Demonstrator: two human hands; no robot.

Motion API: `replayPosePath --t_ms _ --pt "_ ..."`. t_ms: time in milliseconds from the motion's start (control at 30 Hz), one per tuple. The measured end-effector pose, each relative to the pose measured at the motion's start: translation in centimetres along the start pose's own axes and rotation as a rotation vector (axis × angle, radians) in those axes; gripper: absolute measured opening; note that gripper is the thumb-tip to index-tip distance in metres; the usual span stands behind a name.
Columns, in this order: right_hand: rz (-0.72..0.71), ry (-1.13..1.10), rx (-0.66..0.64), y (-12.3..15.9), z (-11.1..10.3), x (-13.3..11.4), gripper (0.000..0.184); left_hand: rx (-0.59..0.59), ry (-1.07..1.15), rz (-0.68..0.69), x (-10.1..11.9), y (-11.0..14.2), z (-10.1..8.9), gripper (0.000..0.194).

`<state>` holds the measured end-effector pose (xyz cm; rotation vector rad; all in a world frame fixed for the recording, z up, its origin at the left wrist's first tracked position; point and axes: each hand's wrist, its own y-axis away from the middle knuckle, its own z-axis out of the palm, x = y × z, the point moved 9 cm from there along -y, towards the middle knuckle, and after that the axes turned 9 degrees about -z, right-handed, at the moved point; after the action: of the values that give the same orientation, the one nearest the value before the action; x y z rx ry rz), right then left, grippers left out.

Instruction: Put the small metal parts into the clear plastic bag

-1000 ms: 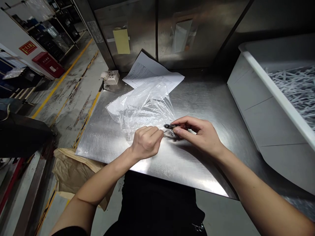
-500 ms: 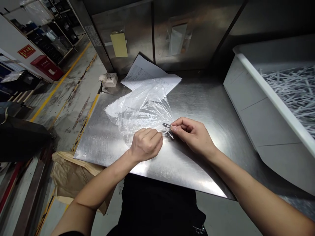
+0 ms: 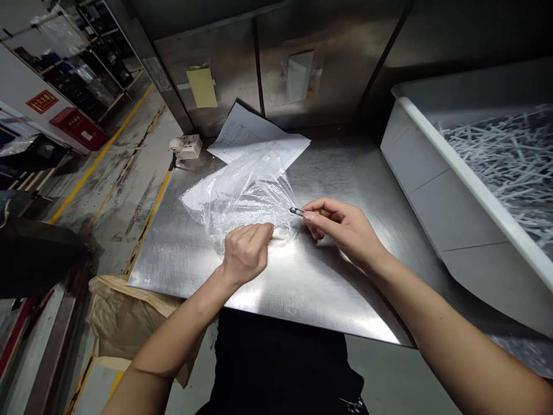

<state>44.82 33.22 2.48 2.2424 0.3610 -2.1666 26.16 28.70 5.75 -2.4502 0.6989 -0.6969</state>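
Note:
My right hand (image 3: 345, 230) pinches a small, flat metal tool (image 3: 296, 211) with a dark tip and openings in it; it may be a small blade, though the kind is unclear. The tip points left, above a crumpled clear plastic bag (image 3: 242, 199). Left of it, my left hand (image 3: 247, 249) is closed in a fist, knuckles up. A thin whitish piece (image 3: 279, 226) seems to stick out from its thumb side; the rest is hidden by the fingers. Both hands are over the metal table (image 3: 302, 288), with a gap between them.
Printed paper sheets (image 3: 242, 129) lie behind the bag. A white socket block (image 3: 190, 147) stands at the back left. On the right is a large grey-white bin (image 3: 436, 190) of thin white plastic strips (image 3: 496, 155). A brown paper bag (image 3: 121, 323) is below the left edge.
My hands have drawn slightly apart, the left one shifting left. The crossed white strip seen between them is no longer visible there. The right hand still holds the metal tool. The view has shifted slightly.

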Motion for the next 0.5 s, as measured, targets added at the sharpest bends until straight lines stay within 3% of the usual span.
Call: replayPosePath --t_ms 267,500 --pt "-0.061 0.018 -0.029 0.10 0.16 -1.07 0.024 0.037 0.068 -0.083 -0.81 -0.27 -0.75 0.018" --pt "-0.058 0.099 -0.048 0.36 0.32 -1.15 0.024 0.049 0.055 -0.077 -0.70 -0.32 -0.89 0.017"
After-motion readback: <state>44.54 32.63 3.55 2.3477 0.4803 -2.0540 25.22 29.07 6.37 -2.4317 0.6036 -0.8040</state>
